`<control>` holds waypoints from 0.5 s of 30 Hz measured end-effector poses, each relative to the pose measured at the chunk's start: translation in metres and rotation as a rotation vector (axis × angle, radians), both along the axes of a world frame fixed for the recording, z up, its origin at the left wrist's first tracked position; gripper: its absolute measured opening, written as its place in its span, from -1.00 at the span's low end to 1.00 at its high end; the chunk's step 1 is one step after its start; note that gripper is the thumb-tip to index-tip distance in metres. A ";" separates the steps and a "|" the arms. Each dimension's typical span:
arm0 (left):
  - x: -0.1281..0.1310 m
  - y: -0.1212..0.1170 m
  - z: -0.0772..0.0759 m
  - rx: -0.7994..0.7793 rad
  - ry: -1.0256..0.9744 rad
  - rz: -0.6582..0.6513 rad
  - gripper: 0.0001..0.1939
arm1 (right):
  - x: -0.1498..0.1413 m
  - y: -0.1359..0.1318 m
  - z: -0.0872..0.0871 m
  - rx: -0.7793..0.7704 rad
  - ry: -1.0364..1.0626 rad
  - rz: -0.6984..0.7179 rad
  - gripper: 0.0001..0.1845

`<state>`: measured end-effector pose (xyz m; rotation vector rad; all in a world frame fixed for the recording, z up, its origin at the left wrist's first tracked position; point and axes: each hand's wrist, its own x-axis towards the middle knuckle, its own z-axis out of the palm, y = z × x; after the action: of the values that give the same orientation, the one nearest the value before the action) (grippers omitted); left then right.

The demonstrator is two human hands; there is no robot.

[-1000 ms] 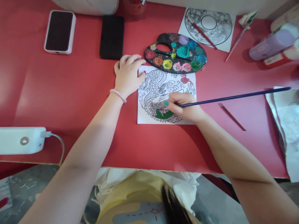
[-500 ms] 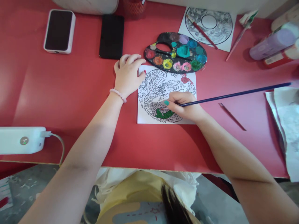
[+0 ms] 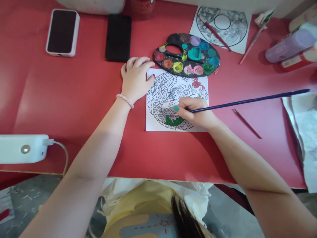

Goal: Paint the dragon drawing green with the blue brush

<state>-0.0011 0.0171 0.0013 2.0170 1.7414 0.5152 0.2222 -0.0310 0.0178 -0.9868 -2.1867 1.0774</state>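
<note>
My right hand (image 3: 195, 111) is closed around a long dark-blue paintbrush (image 3: 247, 100), whose handle slants out to the right. Its tip is hidden behind my fingers, over a sheet with a line-drawn dragon (image 3: 160, 89). Part of the drawing is painted green near the bottom and red at the upper right. My left hand (image 3: 137, 77) lies with fingers spread at the sheet's upper left edge, thumb on the paper. Just above the sheet, overlapping its top edge, sits a black paint palette (image 3: 163, 67) with wells of many colours.
A black phone (image 3: 118, 38) and a white-framed device (image 3: 62, 32) lie at the upper left. A power bank (image 3: 15, 148) with a cable is at lower left. A second drawing (image 3: 237, 19), thin brushes (image 3: 247, 123), paint bottles (image 3: 288, 46) and crumpled paper (image 3: 307, 132) are on the right.
The far end of the paintbrush handle has swung slightly upward, with my right hand almost in the same place. My left hand stays put.
</note>
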 end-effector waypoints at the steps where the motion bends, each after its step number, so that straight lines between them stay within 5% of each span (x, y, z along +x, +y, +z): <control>1: 0.000 -0.001 0.000 -0.006 0.001 -0.003 -0.44 | 0.000 0.000 0.000 -0.002 0.000 -0.005 -0.56; 15: 0.001 -0.002 0.002 -0.004 0.010 -0.004 -0.43 | 0.000 0.000 -0.002 -0.007 0.005 0.006 -0.58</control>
<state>-0.0002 0.0154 0.0028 2.0234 1.7421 0.4999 0.2219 -0.0307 0.0162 -0.9812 -2.1845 1.0901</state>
